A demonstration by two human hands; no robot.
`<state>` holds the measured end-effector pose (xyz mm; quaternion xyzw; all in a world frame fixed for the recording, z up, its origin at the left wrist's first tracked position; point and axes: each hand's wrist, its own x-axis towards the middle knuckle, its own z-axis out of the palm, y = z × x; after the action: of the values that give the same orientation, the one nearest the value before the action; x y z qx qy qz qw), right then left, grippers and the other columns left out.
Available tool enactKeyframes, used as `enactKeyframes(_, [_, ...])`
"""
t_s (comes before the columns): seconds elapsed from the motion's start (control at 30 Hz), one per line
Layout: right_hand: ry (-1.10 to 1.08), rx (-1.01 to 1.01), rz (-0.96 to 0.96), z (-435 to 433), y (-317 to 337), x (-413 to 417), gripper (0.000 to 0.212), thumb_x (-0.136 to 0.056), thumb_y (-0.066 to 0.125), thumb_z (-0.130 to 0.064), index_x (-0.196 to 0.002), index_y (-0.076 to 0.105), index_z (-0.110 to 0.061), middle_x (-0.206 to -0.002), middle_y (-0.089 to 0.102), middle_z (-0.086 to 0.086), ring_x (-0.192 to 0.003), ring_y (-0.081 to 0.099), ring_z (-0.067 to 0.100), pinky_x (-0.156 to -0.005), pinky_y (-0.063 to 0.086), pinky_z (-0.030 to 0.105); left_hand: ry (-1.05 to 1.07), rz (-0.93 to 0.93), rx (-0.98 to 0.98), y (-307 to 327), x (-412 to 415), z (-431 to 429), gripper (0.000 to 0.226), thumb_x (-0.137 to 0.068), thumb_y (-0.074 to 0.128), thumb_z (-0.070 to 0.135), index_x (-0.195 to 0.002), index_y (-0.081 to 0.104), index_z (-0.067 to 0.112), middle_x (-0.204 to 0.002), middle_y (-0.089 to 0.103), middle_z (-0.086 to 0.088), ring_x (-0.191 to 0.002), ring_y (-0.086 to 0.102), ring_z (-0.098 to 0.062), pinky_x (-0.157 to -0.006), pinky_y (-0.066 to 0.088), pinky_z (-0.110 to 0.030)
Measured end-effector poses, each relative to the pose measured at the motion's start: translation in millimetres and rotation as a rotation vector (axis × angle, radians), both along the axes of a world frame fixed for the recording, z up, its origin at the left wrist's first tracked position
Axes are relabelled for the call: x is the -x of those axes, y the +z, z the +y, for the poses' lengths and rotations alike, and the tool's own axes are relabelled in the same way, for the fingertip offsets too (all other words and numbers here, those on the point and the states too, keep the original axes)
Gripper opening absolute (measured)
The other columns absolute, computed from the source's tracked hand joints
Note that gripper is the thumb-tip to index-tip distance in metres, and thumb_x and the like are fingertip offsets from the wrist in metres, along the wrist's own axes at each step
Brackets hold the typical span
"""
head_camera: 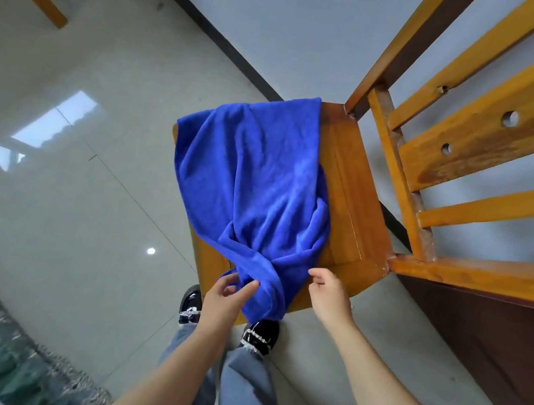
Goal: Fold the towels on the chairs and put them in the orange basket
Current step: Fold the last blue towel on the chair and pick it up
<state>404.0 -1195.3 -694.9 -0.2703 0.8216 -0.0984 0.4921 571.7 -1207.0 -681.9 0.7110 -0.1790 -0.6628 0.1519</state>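
Towel [255, 179], 1, on 1 chair [350, 194]; left hand [227, 295] pinches it, right hand [328, 294] near.

Home room: wooden chair [356, 195], tiled floor [98, 114].
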Motion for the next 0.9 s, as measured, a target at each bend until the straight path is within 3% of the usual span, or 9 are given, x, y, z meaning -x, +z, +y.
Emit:
enactKeyframes(0.07, [0.058, -0.062, -0.007, -2.4, -3.7, 5.4, 0.049, -0.092, 0.048, -0.009, -0.14, 0.036, -0.011, -0.142, 0.042, 0.01, -0.128, 0.044, 0.026, -0.1, 0.039, 0.035, 0.067, -0.025, 0.014, -0.9, 2.2, 0.5, 0.043, -0.086, 0.063, 0.028, -0.124, 0.054, 0.011, -0.094, 0.061, 0.003, -0.079, 0.055, -0.004, -0.078, 0.042, -0.024])
enactKeyframes(0.17, [-0.211, -0.009, -0.113, -14.7, -2.8, 8.4, 0.063, -0.091, 0.055, -0.015, -0.146, 0.024, -0.011, -0.146, 0.038, 0.01, -0.131, 0.04, 0.027, -0.104, 0.036, 0.039, 0.126, -0.027, 0.003, 6.4, 8.1, 8.9, 0.053, -0.083, 0.066, 0.035, -0.129, 0.047, 0.016, -0.105, 0.057, 0.001, -0.089, 0.055, -0.007, -0.082, 0.041, -0.026])
enactKeyframes(0.3, [-0.508, 0.134, -0.298, -34.5, -11.3, 2.9, 0.052, -0.085, 0.059, -0.002, -0.135, 0.044, -0.008, -0.129, 0.056, 0.008, -0.114, 0.056, 0.024, -0.097, 0.046, 0.036, 0.011, -0.007, -0.01, 3.2, 19.8, 26.7, 0.087, -0.049, 0.077, 0.047, -0.124, 0.042, 0.022, -0.12, 0.05, -0.002, -0.111, 0.052, -0.017, -0.092, 0.043, -0.029])
enactKeyframes(0.37, [-0.526, 0.143, -0.305, -39.0, -15.5, -4.9, 0.04, -0.083, 0.06, 0.001, -0.122, 0.053, -0.006, -0.114, 0.063, 0.009, -0.097, 0.061, 0.02, -0.085, 0.051, 0.033, -0.116, -0.066, -0.041, -1.8, 24.0, 27.9, 0.062, -0.065, 0.078, 0.034, -0.117, 0.051, 0.015, -0.109, 0.054, -0.001, -0.102, 0.051, -0.016, -0.083, 0.042, -0.024])
enactKeyframes(0.43, [-0.468, 0.114, -0.294, -40.6, -14.5, -7.5, 0.023, -0.083, 0.061, -0.001, -0.105, 0.059, -0.007, -0.098, 0.064, 0.009, -0.076, 0.057, 0.014, -0.062, 0.047, 0.022, -0.153, -0.129, -0.021, -2.4, 25.6, 25.1, 0.019, -0.076, 0.069, 0.021, -0.083, 0.058, 0.009, -0.078, 0.056, -0.002, -0.083, 0.049, -0.019, -0.063, 0.039, -0.022])
enactKeyframes(0.5, [-0.445, 0.102, -0.29, -40.1, -8.3, -2.1, 0.006, -0.084, 0.062, -0.005, -0.089, 0.06, -0.009, -0.084, 0.062, 0.006, -0.066, 0.051, 0.011, -0.052, 0.039, 0.016, -0.04, -0.086, 0.041, -0.6, 21.6, 18.5, 0.024, -0.082, 0.06, 0.005, -0.061, 0.05, 0.011, -0.061, 0.046, -0.002, -0.07, 0.042, -0.018, -0.055, 0.032, -0.023])
enactKeyframes(0.6, [-0.479, 0.178, -0.151, -31.5, 8.1, 16.7, 0.01, -0.082, 0.065, -0.009, -0.086, 0.06, -0.001, -0.082, 0.058, 0.008, -0.075, 0.052, 0.019, -0.065, 0.042, 0.027, 0.16, 0.021, 0.043, 11.1, 0.2, 3.8, 0.017, -0.073, 0.059, 0.01, -0.064, 0.045, 0.011, -0.061, 0.041, -0.003, -0.061, 0.037, -0.015, -0.056, 0.032, -0.024])
enactKeyframes(0.7, [-0.413, 0.247, 0.125, -8.4, 28.9, 33.7, 0.02, -0.077, 0.065, -0.01, -0.08, 0.059, 0.008, -0.086, 0.055, 0.014, -0.078, 0.052, 0.026, -0.067, 0.039, 0.028, 0.374, 0.276, -0.068, 23.4, -26.0, -6.6, 0.015, -0.088, 0.044, 0.003, -0.074, 0.051, 0.006, -0.053, 0.057, -0.003, -0.052, 0.059, -0.014, -0.052, 0.051, -0.023])
enactKeyframes(0.9, [-0.625, 0.228, -0.055, 12.2, 25.1, 17.4, 0.009, -0.09, 0.055, -0.017, -0.092, 0.056, -0.008, -0.098, 0.058, 0.008, -0.092, 0.052, 0.021, -0.073, 0.039, 0.027, 0.565, 0.242, -0.37, 12.5, -27.2, 0.0, 0.023, -0.097, 0.035, 0.014, -0.083, 0.053, 0.011, -0.049, 0.065, -0.004, -0.035, 0.059, -0.014, -0.036, 0.045, -0.016])
